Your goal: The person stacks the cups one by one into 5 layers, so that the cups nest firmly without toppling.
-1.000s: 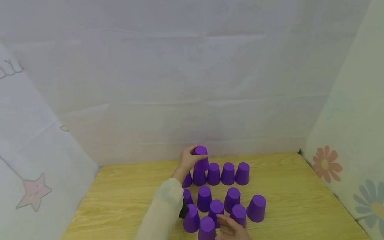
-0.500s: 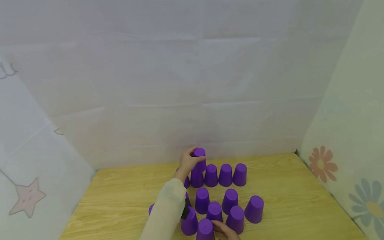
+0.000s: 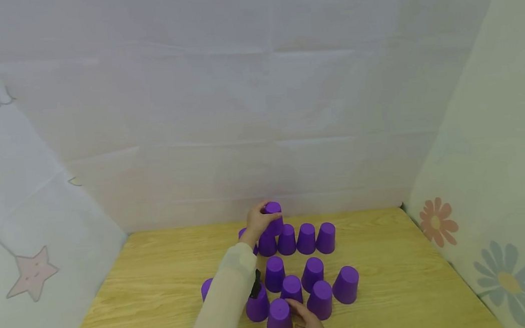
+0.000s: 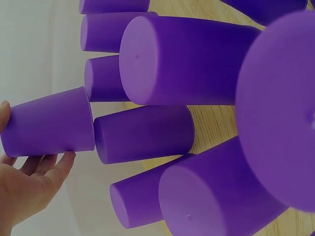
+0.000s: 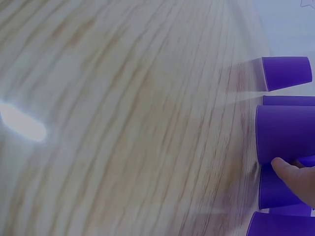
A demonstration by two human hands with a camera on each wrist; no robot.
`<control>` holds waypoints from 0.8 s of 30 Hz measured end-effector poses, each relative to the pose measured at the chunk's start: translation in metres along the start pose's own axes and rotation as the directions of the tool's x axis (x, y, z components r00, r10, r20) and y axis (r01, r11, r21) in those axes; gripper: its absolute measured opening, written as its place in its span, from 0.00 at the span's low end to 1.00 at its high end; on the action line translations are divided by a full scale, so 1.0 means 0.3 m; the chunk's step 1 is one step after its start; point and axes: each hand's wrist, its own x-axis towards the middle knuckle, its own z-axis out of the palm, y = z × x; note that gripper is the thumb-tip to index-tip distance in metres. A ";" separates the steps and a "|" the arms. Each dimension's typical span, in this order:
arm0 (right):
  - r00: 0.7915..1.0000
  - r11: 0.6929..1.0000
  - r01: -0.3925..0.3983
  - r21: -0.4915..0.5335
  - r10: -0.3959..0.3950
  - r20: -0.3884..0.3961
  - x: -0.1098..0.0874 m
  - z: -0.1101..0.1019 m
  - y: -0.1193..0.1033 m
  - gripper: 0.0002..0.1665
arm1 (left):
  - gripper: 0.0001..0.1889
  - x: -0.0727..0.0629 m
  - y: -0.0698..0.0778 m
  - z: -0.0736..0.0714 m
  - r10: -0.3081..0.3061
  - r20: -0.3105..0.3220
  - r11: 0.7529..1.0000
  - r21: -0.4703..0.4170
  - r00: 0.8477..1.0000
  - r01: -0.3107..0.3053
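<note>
High at the back, my left hand (image 3: 258,220) holds an upside-down purple plastic cup (image 3: 274,216), fingers on one side and thumb on the other. Its rim sits right over the top of a cup (image 4: 145,132) in the back row; whether they touch I cannot tell. At the front, my right hand (image 3: 306,324) grips another upside-down cup (image 3: 279,316) from its right side. In the right wrist view the thumb (image 5: 295,179) lies against that front cup (image 5: 288,132); the other fingers are mostly hidden.
Several more upturned purple cups stand on the wooden table (image 3: 386,277): a back row (image 3: 306,239), and a looser group in front, including one at the right (image 3: 345,285). One cup (image 3: 207,289) at the left is partly behind the left sleeve (image 3: 225,291). A pale cloth wall (image 3: 259,109) rises behind.
My right hand has closed in on the front cup and taken hold of it. The left hand stays nearly in place with its cup, while the head view shifts slightly.
</note>
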 end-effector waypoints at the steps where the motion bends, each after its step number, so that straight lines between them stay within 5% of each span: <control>1: 1.000 1.000 -0.002 -0.002 0.002 -0.007 0.001 0.002 0.000 0.36 | 0.28 -0.001 0.001 0.001 0.002 -0.002 1.000 0.002 1.000 -0.002; 24: 0.992 0.998 0.012 0.063 -0.004 -0.125 0.017 0.054 0.019 0.38 | 0.30 0.014 -0.020 0.029 0.030 0.021 0.999 0.030 0.999 -0.031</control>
